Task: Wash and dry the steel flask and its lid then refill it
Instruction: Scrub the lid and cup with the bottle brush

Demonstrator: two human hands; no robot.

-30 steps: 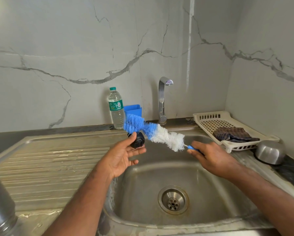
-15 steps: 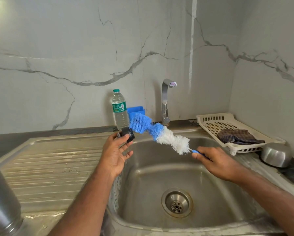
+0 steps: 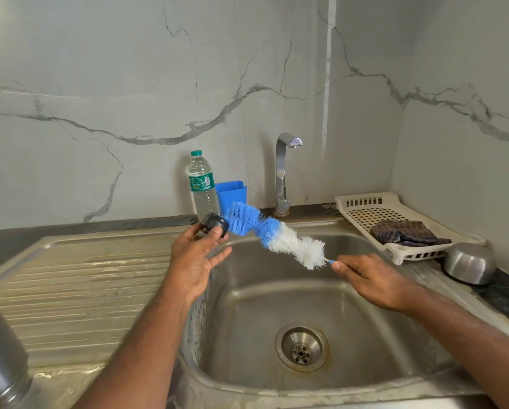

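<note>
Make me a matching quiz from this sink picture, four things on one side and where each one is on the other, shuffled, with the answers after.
Things:
1. black lid
2. bottle brush
3. checked cloth
4. steel bowl

Places:
A. lying in the cream plastic tray
B. upside down on the counter right of the sink
C. pinched in the left hand
D. held by its handle in the right hand, bristles over the basin

Pairs: 1-C, 2-D, 3-A, 4-B
</note>
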